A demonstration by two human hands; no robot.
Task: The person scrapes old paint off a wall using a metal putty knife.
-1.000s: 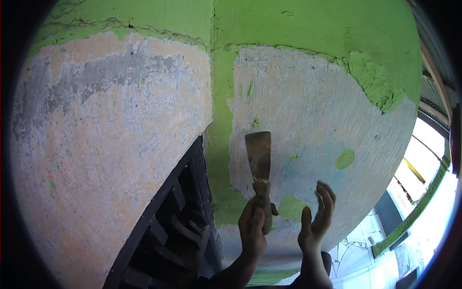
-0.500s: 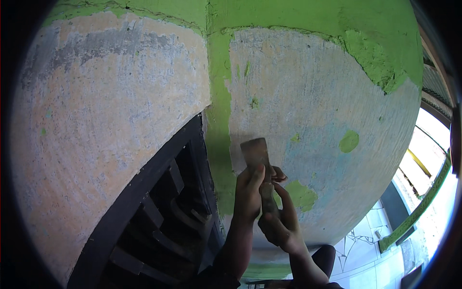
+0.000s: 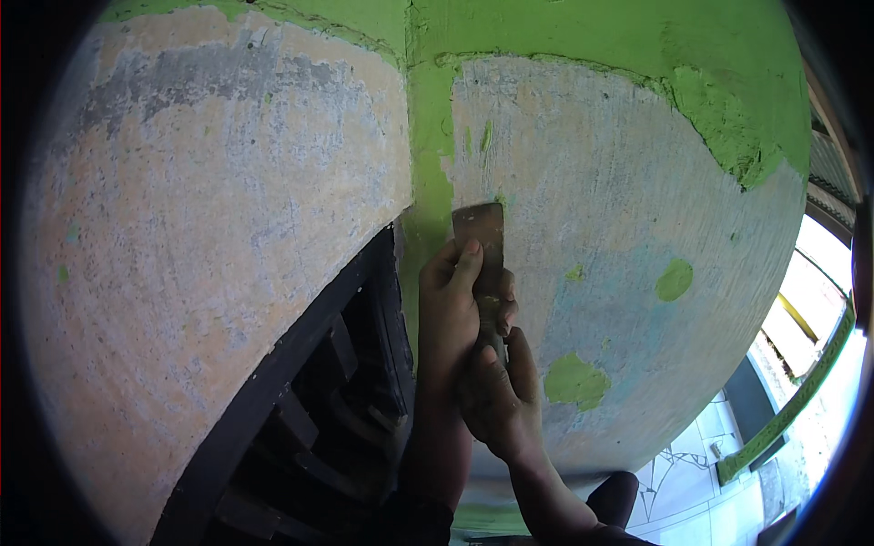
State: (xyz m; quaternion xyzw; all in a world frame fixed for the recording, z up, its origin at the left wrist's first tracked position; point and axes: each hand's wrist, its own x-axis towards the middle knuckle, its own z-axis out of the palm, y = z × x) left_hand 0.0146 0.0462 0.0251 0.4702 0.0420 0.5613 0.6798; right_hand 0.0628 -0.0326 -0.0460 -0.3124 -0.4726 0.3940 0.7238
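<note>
Both my hands are closed on one paint scraper [image 3: 480, 219], which has a flat, worn blade and a slim handle. My left hand [image 3: 454, 289] grips it higher up, its thumb pressed along the blade. Lower down, my right hand [image 3: 503, 396] wraps the handle. The blade's edge lies at a small green paint remnant on the bare wall [image 3: 601, 173], just right of the green corner strip [image 3: 431, 173]. Contact between the edge and the wall is hard to make out. Larger green patches [image 3: 577, 382] of paint remain lower on the wall.
A dark slatted wooden frame [image 3: 300, 341] is set into the wall at lower left. Green paint [image 3: 583, 27] with a ragged edge spans the top. At right are a pale tiled floor [image 3: 692, 482] and a green post [image 3: 797, 409]. A dark-clothed knee [image 3: 614, 499] shows below.
Both hands and the scraper have moved up the wall, and the blade has gone from bare wall to the small green remnant. The view has shifted slightly.
</note>
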